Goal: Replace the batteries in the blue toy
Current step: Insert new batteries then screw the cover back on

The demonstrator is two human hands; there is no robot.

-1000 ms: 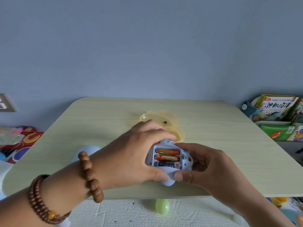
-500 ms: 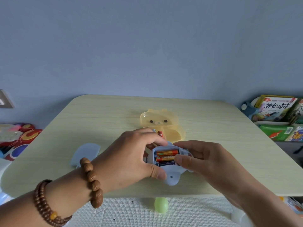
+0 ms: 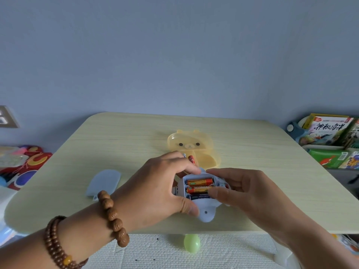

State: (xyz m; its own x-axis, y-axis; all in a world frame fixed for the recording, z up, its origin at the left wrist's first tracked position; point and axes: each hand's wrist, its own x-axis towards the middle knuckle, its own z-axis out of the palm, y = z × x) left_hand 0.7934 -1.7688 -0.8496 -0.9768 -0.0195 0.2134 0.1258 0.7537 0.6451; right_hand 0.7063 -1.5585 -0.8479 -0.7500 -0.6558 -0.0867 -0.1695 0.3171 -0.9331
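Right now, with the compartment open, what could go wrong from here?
1. The right hand presses its thumb on an orange battery in the blue toy; if it pops out, it may roll off the table at its near edge.
2. The battery cover lies apart at the left, easy to knock off.
3. A red battery in the yellow case sits just behind the left hand; old and new could mix.

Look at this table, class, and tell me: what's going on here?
A person's left hand grips the toy, which rests upturned on the table. Its bay is open, with three batteries inside. The right hand holds the toy's other side, thumb on the batteries. The cover lies off to the left. Behind the hands is an open yellow case, with a red battery showing at it.
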